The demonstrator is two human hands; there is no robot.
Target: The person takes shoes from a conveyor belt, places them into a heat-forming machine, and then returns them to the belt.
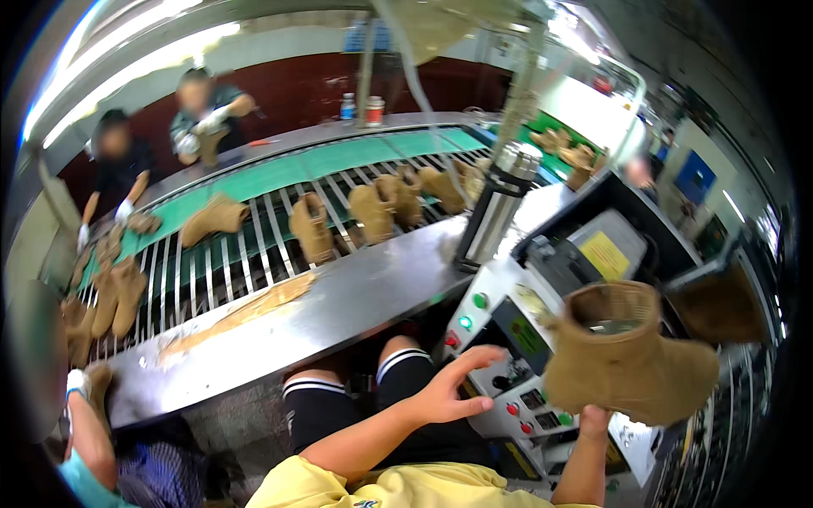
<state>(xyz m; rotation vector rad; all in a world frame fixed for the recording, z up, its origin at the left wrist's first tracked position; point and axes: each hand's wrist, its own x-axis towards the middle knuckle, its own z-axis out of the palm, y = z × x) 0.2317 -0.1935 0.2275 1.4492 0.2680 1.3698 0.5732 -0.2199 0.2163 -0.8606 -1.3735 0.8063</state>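
A tan ankle boot (635,372) is held up on the right, its round opening facing up and its toe pointing right. My right hand (596,416) grips it from below, most of the fingers hidden behind the boot. With thumb and fingers spread, my left hand (453,391) is empty and hovers by the machine's control panel (500,360). That panel carries red and green buttons and a dark display. Behind the held boot sits a grey machine head with a yellow label (611,252).
Across the metal ledge (373,284) runs a slatted conveyor (271,224) with several tan boots (312,229). A steel flask (500,199) stands at the ledge's right end. Two co-workers (207,118) handle boots at the far side; another person's gloved hand (78,383) is at lower left.
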